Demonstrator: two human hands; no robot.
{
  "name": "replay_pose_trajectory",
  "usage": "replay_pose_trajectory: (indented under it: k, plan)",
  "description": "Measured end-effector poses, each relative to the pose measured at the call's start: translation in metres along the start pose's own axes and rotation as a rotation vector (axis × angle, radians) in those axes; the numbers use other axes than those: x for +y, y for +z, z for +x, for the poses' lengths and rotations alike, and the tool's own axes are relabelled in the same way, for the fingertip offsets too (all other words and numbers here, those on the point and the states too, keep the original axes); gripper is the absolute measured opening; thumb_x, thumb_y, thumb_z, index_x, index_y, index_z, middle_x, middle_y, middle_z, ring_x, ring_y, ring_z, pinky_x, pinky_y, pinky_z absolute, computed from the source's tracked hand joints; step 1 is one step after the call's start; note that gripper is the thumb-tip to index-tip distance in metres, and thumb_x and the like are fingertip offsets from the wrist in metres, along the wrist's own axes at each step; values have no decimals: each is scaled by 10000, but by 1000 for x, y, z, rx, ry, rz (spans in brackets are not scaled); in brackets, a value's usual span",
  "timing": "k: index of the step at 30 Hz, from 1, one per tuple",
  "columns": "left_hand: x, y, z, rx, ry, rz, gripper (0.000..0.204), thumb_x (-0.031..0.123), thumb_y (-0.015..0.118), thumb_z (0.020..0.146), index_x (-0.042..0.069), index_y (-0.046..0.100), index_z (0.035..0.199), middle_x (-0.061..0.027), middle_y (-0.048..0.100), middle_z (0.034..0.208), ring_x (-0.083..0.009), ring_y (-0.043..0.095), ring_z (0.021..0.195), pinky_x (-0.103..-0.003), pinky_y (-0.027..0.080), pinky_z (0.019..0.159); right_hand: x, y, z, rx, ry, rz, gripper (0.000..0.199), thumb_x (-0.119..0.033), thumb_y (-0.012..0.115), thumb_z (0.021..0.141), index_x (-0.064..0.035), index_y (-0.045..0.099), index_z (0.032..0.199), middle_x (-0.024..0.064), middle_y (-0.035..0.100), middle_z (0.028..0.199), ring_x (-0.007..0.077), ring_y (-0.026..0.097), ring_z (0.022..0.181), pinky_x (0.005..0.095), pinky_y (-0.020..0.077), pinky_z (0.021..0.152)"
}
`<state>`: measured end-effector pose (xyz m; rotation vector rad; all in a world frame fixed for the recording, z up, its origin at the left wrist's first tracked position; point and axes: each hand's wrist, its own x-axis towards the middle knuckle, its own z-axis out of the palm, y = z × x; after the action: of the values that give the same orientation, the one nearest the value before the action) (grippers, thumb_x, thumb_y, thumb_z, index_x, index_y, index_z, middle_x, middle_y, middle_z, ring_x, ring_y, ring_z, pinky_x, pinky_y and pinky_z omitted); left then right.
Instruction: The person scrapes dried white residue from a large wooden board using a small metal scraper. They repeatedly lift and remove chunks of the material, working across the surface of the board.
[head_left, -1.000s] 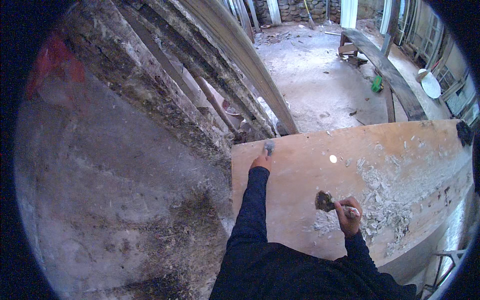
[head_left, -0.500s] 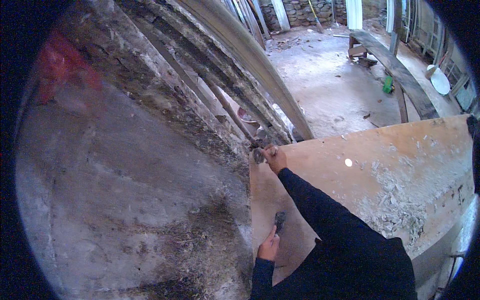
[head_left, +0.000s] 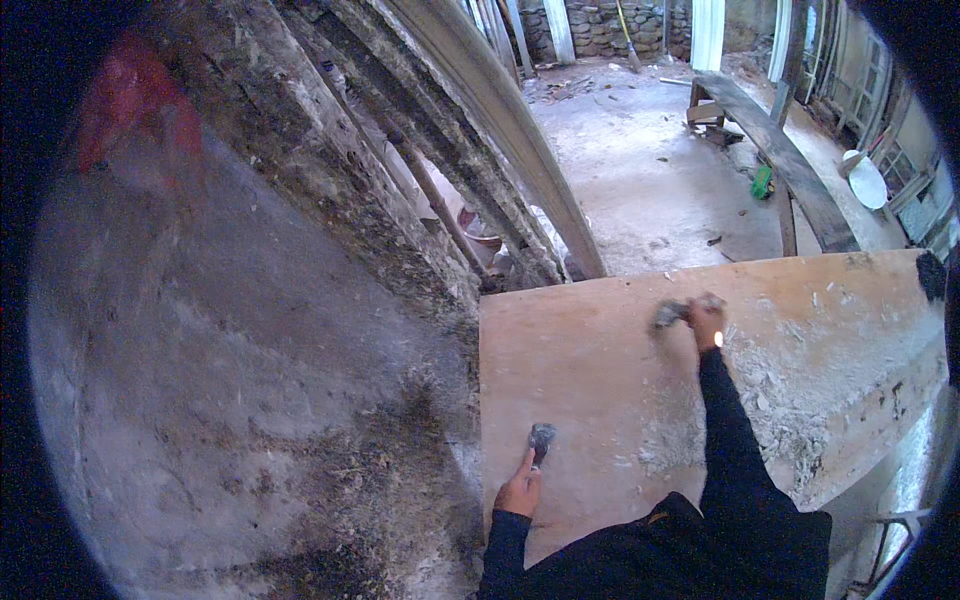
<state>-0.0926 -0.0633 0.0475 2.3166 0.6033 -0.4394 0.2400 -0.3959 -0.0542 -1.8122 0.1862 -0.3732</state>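
My left hand [head_left: 519, 491] is closed on a putty knife [head_left: 541, 438], its grey blade held just over the pale wooden board [head_left: 590, 360]. A forefinger lies along the tool. Farther up the board, toward its far edge, my right hand [head_left: 708, 322] is wrapped round a short hand tool with a grey head [head_left: 671, 316]. Motion blurs that tool, so its exact kind does not show. White flakes [head_left: 790, 420] lie scattered over the board's right half, with a smaller patch below my right hand.
A stained grey wall [head_left: 250, 350] rises close on the left, with old timber framing [head_left: 440, 130] slanting above. Beyond the board, a long plank bench [head_left: 775, 145], a green object [head_left: 763, 183], a broom [head_left: 630, 45] and a white oval thing [head_left: 867, 182] stand about the floor.
My right hand has swung right with its tool, from the board's far left corner to the middle of its far side. A flake patch shows where my arm was. My left hand keeps its putty knife.
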Motion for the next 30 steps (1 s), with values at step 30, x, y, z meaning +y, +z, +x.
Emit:
replay_pose_trajectory:
  k: [30]
  plan:
    - [6, 15, 10, -13, -36, 57, 444, 337, 402, 839, 227, 407, 1269, -252, 585, 805, -405, 576, 746, -461, 460, 685, -59, 136, 5, 134, -86, -175, 318, -354, 643, 713, -44, 586, 752, 129, 603, 706, 259, 584, 659, 369, 450, 619]
